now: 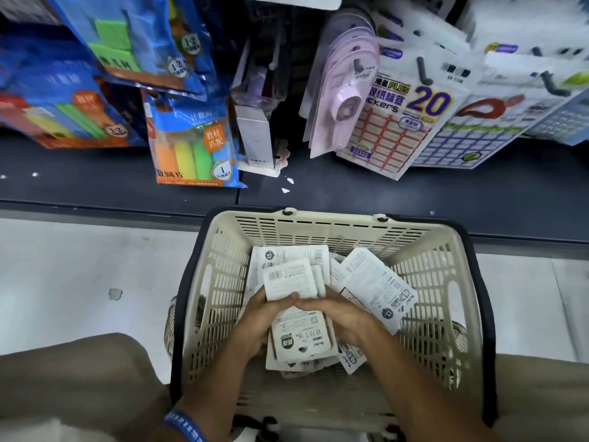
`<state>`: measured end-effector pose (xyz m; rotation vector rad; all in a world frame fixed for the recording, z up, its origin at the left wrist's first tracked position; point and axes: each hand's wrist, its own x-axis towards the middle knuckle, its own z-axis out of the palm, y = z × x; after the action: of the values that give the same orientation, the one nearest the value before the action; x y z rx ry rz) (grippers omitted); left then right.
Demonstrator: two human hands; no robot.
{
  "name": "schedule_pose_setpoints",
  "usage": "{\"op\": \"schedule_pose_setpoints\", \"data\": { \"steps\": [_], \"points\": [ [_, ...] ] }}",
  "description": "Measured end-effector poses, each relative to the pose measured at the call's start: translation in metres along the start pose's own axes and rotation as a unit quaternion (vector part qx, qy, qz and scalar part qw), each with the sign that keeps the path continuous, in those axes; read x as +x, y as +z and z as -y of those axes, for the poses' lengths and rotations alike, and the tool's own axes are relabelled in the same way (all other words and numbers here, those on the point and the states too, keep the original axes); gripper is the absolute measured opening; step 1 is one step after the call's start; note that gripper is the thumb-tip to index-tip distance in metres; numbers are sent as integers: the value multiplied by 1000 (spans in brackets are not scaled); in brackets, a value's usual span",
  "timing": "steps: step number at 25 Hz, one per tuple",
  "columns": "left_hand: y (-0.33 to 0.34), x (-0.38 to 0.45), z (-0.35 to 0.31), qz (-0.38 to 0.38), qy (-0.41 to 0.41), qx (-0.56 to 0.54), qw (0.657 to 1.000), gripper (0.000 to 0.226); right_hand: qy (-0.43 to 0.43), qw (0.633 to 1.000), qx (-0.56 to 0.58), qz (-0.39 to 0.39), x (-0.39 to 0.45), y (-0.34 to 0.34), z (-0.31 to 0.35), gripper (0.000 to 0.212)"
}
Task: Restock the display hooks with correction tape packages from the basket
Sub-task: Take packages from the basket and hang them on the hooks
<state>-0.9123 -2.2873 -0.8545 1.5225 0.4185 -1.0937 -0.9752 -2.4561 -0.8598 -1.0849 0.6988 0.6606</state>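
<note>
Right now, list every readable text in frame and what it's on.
"PLUS", "20", "ckers": sticker label pack on a hook.
"1-2": round badges on the blue hanging bags.
"1": badge on the counting-disc bag.
"15": package under both hands, and the loose package in the basket.
Remaining Chinese print, barcodes and fine text: too small or blurred.

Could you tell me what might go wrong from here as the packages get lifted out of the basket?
1. Both hands, left hand and right hand, grip a loose stack of correction tape packages; the stack could fan out and slip back into the basket.
2. The packages lie facing different ways, so some may reach the hooks reversed.
3. The pink packages already crowd their hook, so little room may remain there.
</note>
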Motion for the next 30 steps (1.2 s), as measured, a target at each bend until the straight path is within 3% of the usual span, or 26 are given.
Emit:
{"op": "schedule_pose_setpoints", "data": {
  "steps": [3, 5, 7, 11, 14, 18, 20, 24, 30],
  "points": [
    [7, -5, -6, 15, 11, -33, 999, 35, -2, 999, 32, -15, -2, 12, 5, 73],
    [17, -11, -13, -38, 39, -30, 998, 43, -25, 997, 32, -60, -7, 13, 6, 80],
    [24, -17, -19, -71, 47, -8, 996, 57, -47, 993, 67, -83, -15, 11, 10, 72],
    [29, -40, -29, -18, 34, -5, 999, 69, -58, 997, 40, -16, -45, 12, 24, 49],
    [32, -59, -35, 5, 46, -84, 995, 82, -53, 998, 29, -7, -63, 8, 37, 54],
    [37, -81, -30, -58, 10, -175, 983, 112, -31, 999, -9, -10, -82, 15, 44, 60],
    [40, -91, -35, -109, 22, -219, 969, 105, -36, 999, -5, -9, -90, 20, 46, 62],
    [45, -110, -74, 23, 85, -196, 977, 58, -60, 998, -4, 25, -108, 21, 77, 57],
    [47, -133, -129, 146, 126, -93, 977, 72, -180, 980, 77, -22, -137, 32, 140, 60]
  ]
}}
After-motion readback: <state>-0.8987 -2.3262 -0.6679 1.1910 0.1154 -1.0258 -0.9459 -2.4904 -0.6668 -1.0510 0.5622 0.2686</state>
